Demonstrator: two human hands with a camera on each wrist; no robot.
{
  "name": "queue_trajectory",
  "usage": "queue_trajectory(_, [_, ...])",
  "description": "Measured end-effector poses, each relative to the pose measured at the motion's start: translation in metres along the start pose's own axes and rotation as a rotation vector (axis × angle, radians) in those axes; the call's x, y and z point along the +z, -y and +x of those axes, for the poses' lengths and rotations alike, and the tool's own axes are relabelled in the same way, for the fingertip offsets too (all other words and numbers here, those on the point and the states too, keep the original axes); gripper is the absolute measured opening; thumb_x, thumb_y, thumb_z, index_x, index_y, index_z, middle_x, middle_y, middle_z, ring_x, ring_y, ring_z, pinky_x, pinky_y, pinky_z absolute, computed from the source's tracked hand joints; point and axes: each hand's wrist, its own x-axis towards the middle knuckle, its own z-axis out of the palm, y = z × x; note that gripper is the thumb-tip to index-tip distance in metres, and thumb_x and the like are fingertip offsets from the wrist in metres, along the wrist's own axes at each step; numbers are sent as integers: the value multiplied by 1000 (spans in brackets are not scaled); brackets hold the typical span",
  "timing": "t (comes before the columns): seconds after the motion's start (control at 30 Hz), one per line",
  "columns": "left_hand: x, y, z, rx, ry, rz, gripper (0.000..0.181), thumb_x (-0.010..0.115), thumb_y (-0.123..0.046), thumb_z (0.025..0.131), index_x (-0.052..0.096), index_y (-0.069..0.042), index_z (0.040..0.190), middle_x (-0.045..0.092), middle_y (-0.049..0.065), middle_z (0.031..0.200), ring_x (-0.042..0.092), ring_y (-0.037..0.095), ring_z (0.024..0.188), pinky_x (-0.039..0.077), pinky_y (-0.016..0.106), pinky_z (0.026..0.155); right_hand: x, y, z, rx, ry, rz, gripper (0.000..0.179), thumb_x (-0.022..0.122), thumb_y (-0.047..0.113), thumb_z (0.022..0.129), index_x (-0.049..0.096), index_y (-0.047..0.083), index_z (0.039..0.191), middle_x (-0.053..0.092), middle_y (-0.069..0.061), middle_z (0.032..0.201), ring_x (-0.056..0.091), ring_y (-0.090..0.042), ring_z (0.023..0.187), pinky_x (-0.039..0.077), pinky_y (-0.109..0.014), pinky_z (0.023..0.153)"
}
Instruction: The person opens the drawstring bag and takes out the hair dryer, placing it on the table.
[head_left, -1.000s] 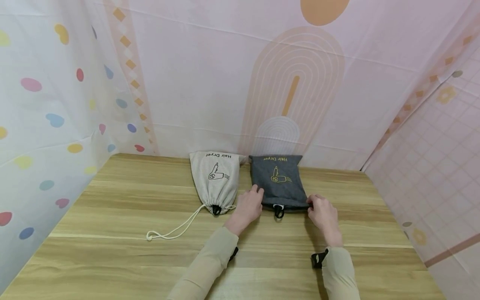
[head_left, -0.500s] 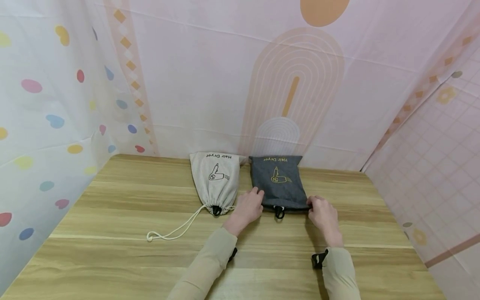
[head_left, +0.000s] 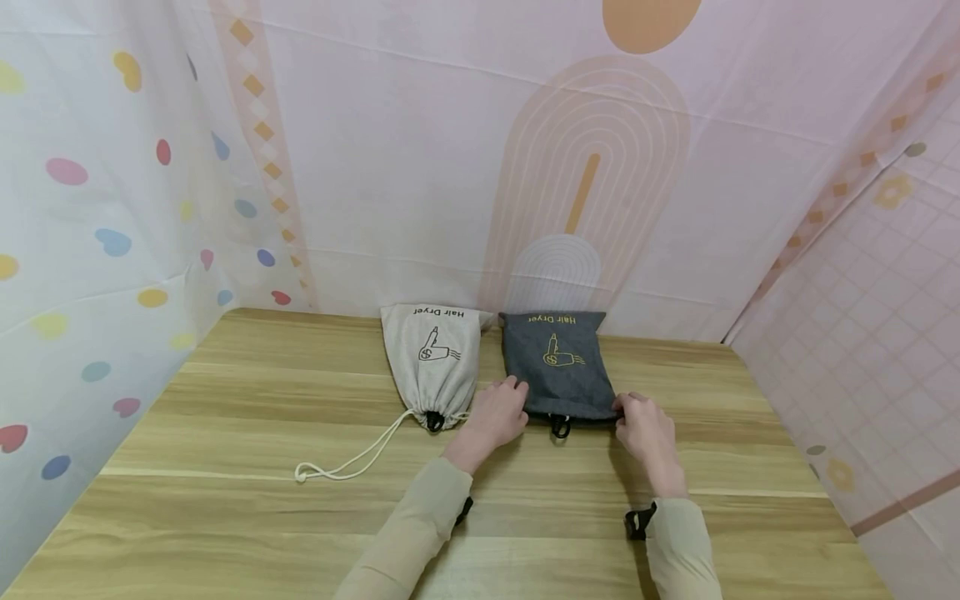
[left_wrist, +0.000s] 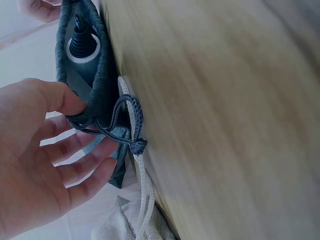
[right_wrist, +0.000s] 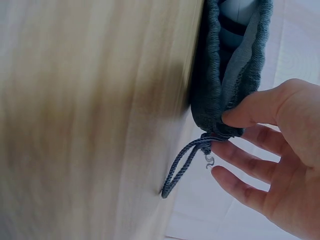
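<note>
A dark grey drawstring bag [head_left: 564,387] with yellow "Hair Dryer" lettering lies on the table, its mouth toward me. My left hand [head_left: 497,417] pinches the left corner of the mouth, thumb inside the rim. At the opposite corner my right hand [head_left: 647,429] pinches the cloth the same way. Inside sits a hair dryer, of which the handle end with a white ring and black cord sleeve [left_wrist: 82,45] shows in the left wrist view. A dark drawstring loop [right_wrist: 177,172] hangs by the right fingers; another knotted cord [left_wrist: 136,145] hangs beside the left fingers.
Left of the dark bag lies a light grey hair dryer bag [head_left: 435,367], cinched around a black loop. Its white cord [head_left: 360,467] trails left over the wooden table [head_left: 247,533]. A patterned cloth backdrop [head_left: 397,167] rises directly behind both bags.
The dark bag's front rim has come slightly toward me, covering the white ring on the dryer's handle end. Both hands keep their grip with hardly any movement.
</note>
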Motion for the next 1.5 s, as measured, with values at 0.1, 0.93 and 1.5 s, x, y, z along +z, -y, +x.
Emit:
queue_trajectory(0.1, [-1,1,-1,11,1,-11,29,59,-19,90,60,-9,118,62,10,106,62,27,86,53,36,64,-1,1,-2,-19,-18,3,16,63,1,81,68,5,95,67,-12,96,64,-29,73,47,-39,52])
queue_trajectory(0.93, [-1,9,-3,114,-32,-107,16,60,-25,93,63,-12,99,60,4,92,61,18,77,50,28,61,0,48,-8,23,198,36,22,67,25,86,73,11,102,71,-9,101,68,-32,89,53,-48,68])
queue_trajectory(1.5, [-1,6,-3,119,-34,-64,15,64,-24,90,63,-12,99,60,4,93,62,19,79,51,31,62,15,78,7,183,44,19,40,68,41,84,64,1,90,65,-16,81,61,-30,63,49,-46,56])
